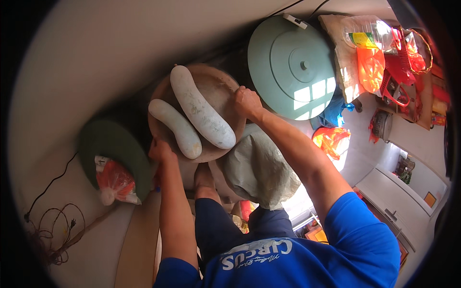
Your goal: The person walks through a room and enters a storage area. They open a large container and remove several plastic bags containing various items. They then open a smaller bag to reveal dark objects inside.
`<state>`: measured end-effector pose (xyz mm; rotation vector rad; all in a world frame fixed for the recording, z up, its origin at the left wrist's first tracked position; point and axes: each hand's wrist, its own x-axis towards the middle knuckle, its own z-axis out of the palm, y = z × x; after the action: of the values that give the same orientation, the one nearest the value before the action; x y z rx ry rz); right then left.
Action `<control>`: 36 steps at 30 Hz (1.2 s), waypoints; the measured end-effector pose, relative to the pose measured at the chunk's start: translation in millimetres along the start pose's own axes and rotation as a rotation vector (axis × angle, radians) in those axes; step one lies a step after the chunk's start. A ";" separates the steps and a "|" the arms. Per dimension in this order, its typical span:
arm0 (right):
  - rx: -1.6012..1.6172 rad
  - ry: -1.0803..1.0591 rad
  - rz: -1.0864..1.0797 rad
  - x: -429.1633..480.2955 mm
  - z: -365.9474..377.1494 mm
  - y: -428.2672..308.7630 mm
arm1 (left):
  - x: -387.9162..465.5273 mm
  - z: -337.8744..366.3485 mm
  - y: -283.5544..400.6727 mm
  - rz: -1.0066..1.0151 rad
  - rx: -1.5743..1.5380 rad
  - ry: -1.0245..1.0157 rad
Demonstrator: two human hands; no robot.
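Observation:
Two long, pale wax gourds lie side by side on a round brown lid or shallow tray (216, 86). The larger gourd (201, 108) is on the right, the smaller gourd (176, 126) on the left. My left hand (161, 149) is at the lower left rim, its fingers closed on the edge and partly in shadow. At the upper right rim, my right hand (247, 102) grips the edge with its fingers curled. What supports the round piece underneath is hidden.
A pale green round lid (284, 64) stands at the upper right. Grey sheeting (257, 165) covers something beside my right forearm. On the left, a dark green rounded container (108, 136) has a plastic bag (117, 180) on it. Cables (59, 230) lie at the lower left.

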<state>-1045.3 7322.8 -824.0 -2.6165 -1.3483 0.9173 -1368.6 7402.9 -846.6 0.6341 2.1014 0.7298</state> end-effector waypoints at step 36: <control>-0.172 -0.132 -0.154 -2.0 -22.2 2.7 | 19.4 10.3 30.7 0.281 0.985 -0.074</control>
<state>-1032.5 7324.2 -805.6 -2.5640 -1.7060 1.0089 -1365.3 7440.0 -841.1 1.4641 2.2436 -0.2624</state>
